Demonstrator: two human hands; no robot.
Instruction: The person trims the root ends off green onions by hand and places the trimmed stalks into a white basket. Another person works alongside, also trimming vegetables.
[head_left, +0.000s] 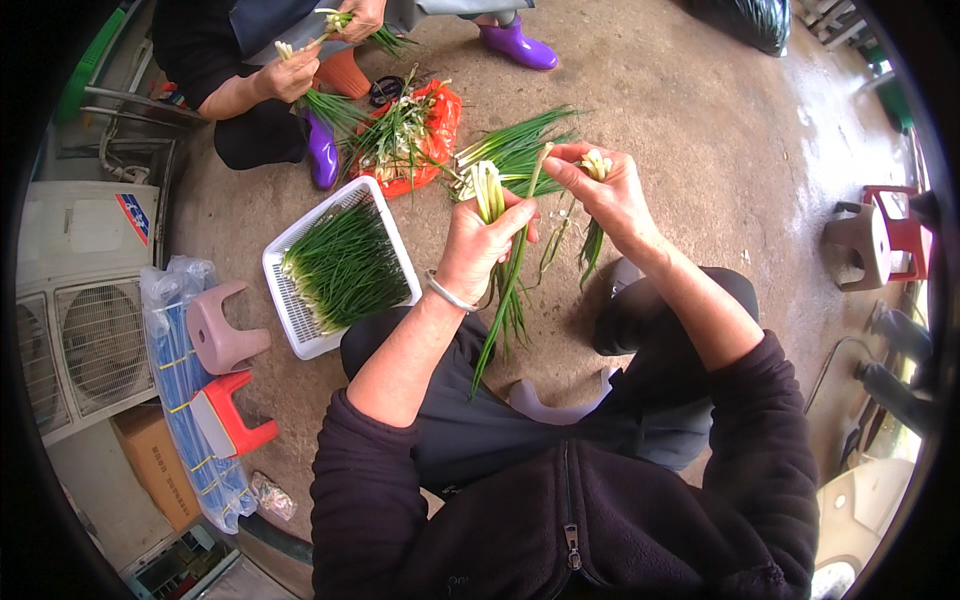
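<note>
My left hand (476, 244), with a metal bangle at the wrist, grips a small bunch of scallions (489, 191), white ends up and green leaves hanging down. One separate scallion stalk (535, 180) rises between both hands; my right thumb and fingertips touch its root end. The curled fingers of my right hand (619, 199) also hold a smaller bunch (596, 163), whose leaves dangle below. Beyond my hands, loose scallions (517, 146) lie on the concrete floor. To the left, a white plastic basket (403, 251) holds scallions laid side by side (345, 262).
A red plastic bag (448, 120) bears scallion trimmings. Opposite, another person's hands (291, 73) hold scallions, above purple rubber boots (519, 43). Plastic stools (225, 330) and an air-conditioner outdoor unit (105, 337) stand left. More stools (862, 244) stand at right.
</note>
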